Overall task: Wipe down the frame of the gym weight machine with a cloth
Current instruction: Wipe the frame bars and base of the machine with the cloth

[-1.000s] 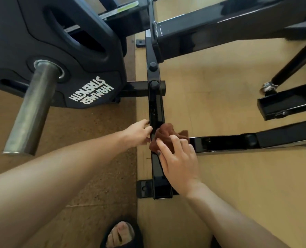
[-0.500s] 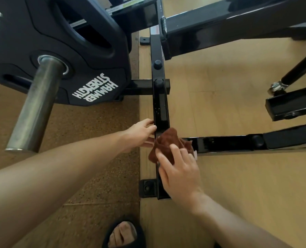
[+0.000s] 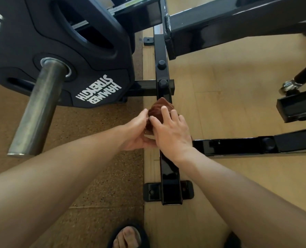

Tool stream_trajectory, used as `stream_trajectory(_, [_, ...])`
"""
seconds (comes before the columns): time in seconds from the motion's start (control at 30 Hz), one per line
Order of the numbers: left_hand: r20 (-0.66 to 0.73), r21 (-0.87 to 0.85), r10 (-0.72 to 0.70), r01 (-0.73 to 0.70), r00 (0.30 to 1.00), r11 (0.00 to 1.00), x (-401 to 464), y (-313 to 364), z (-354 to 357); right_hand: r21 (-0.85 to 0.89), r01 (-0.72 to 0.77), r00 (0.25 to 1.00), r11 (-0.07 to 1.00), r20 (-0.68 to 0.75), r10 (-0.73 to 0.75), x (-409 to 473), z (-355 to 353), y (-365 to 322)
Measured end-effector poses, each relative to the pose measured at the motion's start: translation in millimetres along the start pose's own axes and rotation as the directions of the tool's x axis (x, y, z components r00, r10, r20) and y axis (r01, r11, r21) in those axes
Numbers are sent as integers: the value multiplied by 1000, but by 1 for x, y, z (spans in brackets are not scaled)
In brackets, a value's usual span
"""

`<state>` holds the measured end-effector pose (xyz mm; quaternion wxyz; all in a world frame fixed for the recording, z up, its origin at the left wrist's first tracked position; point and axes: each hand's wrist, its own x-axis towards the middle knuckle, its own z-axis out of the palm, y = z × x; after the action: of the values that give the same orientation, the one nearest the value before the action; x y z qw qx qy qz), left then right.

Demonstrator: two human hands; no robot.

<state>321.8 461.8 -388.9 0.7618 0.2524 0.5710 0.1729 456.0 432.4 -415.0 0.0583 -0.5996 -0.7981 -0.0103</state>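
A bunched brown cloth sits on the black floor bar of the machine frame, just below the crossbar joint. My right hand lies over the cloth with fingers curved on top of it. My left hand comes in from the left, its fingertips touching the cloth's left side and its thumb under my right hand. Part of the cloth is hidden beneath both hands. A second frame bar branches off to the right.
A black Hammer Strength weight plate hangs on a steel sleeve at upper left. More frame tubes cross above, and a bar end juts in at the right. A sandalled foot stands below on the floor.
The cloth and my right hand slid up the floor bar toward the crossbar joint. My left hand closed in against the cloth. The view came nearer.
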Motion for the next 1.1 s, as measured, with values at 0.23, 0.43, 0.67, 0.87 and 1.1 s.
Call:
stream_trajectory(0.23, [-69,36,-31,33,997,999,1,-2,-1,148,105,994,983,7,-107,-95,-11,-9])
stream_trajectory(0.43, [16,58,-33,32,999,998,13,-1,-15,90,54,998,994,-33,-52,-16,-1,16])
stream_trajectory(0.67, [73,26,-82,81,994,996,19,-1,-25,72,22,998,997,-66,-18,73,14,32])
stream_trajectory(0.87, [63,244,-1,-15,998,970,19,-7,-15,179,-21,1000,984,-12,24,83,12,38])
stream_trajectory(1.1, [111,399,149,-181,983,899,18,-9,-17,214,14,1000,977,-15,-11,-17,2,27])
